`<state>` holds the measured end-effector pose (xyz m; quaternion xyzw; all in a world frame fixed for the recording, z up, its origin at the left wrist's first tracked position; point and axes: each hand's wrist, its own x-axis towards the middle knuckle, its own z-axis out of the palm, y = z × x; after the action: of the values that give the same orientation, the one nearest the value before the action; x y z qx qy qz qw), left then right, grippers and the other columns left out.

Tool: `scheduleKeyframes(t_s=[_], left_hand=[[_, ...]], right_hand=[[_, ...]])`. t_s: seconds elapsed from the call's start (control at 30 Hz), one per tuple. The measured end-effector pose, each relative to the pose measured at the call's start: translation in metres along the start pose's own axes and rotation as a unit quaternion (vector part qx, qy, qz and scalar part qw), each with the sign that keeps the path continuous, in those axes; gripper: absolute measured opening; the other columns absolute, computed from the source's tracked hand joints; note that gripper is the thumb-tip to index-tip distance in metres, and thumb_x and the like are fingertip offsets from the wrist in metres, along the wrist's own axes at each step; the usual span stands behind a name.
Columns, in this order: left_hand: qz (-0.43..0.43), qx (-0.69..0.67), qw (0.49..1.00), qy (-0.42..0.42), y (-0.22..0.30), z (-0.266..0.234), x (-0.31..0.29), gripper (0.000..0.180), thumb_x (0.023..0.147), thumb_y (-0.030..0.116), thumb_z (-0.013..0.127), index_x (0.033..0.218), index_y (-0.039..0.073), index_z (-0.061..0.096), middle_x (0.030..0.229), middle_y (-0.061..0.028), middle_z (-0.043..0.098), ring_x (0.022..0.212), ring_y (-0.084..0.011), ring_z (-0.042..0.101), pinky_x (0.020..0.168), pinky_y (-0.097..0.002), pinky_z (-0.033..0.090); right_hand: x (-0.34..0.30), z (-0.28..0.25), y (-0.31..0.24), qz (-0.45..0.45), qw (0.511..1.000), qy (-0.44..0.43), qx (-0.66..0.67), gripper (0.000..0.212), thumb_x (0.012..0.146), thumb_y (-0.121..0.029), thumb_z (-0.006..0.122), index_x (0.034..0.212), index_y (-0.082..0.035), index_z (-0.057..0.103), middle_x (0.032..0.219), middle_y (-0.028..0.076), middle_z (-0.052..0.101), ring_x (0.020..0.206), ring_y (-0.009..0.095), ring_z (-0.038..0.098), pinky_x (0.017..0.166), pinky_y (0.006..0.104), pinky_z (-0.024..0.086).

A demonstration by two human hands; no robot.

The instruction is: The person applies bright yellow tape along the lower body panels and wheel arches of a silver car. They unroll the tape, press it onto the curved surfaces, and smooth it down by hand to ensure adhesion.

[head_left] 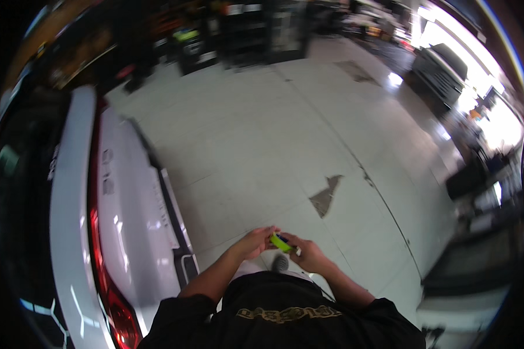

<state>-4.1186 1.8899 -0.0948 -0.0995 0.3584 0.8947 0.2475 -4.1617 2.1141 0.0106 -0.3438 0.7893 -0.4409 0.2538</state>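
In front of my waist, both hands meet around a small lime-green roll of tape (280, 243) with a dark blue inner side. My left hand (254, 243) grips its left end between thumb and fingers. The fingers of my right hand (309, 255) close on its right end. The roll is tilted, and my fingers partly cover its edges.
A silver-white car (131, 215) with a red tail light (119, 314) stands close on my left. The pale tiled floor (233, 134) has a damaged dark patch (326, 196) ahead. Black shelving (244, 35) lines the far side; a grey vehicle (439, 72) stands far right.
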Motion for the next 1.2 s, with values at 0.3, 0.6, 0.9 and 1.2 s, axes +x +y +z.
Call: scheduleKeyframes(t_s=[0.3,0.6,0.9,1.2], left_hand=[[0.136,-0.077,0.981,0.117,0.16,-0.11,0.027,0.029,0.103,0.026,0.058,0.119,0.002,0.063,0.112,-0.0057,0.068,0.101,-0.0165,0.067,0.092,-0.0315,0.054],[0.088,-0.003,0.988,0.126,0.35,-0.224,0.158,0.023,0.102,0.023,0.061,0.113,0.003,0.062,0.103,-0.0025,0.063,0.094,-0.0135,0.063,0.083,-0.0299,0.052],[0.163,-0.08,0.981,0.073,0.562,-0.363,0.236,0.024,0.1,0.015,0.061,0.122,0.005,0.061,0.111,-0.0045,0.066,0.102,-0.0154,0.066,0.089,-0.0319,0.054],[0.177,-0.026,0.924,0.337,0.724,-0.466,0.184,0.025,0.103,0.015,0.054,0.123,0.002,0.057,0.096,-0.006,0.064,0.085,-0.0145,0.065,0.082,-0.0309,0.055]], right_hand=[[0.277,-0.062,-0.035,-0.195,0.951,-0.227,-0.073,0.058,0.084,-0.003,0.06,0.142,-0.008,0.052,0.108,0.021,0.07,0.099,0.037,0.069,0.091,0.0428,0.054],[0.493,-0.111,-0.017,-0.091,0.965,-0.227,-0.096,0.057,0.084,-0.007,0.06,0.141,-0.01,0.054,0.11,0.021,0.069,0.103,0.039,0.066,0.092,0.0441,0.053],[0.773,-0.128,0.023,-0.116,0.964,-0.221,-0.087,0.053,0.082,-0.003,0.059,0.135,-0.006,0.059,0.111,0.022,0.068,0.104,0.04,0.065,0.096,0.0454,0.051],[1.107,-0.098,-0.059,-0.233,0.83,-0.49,-0.13,0.045,0.085,-0.01,0.057,0.13,-0.007,0.061,0.11,0.02,0.067,0.102,0.038,0.064,0.093,0.0462,0.05]])
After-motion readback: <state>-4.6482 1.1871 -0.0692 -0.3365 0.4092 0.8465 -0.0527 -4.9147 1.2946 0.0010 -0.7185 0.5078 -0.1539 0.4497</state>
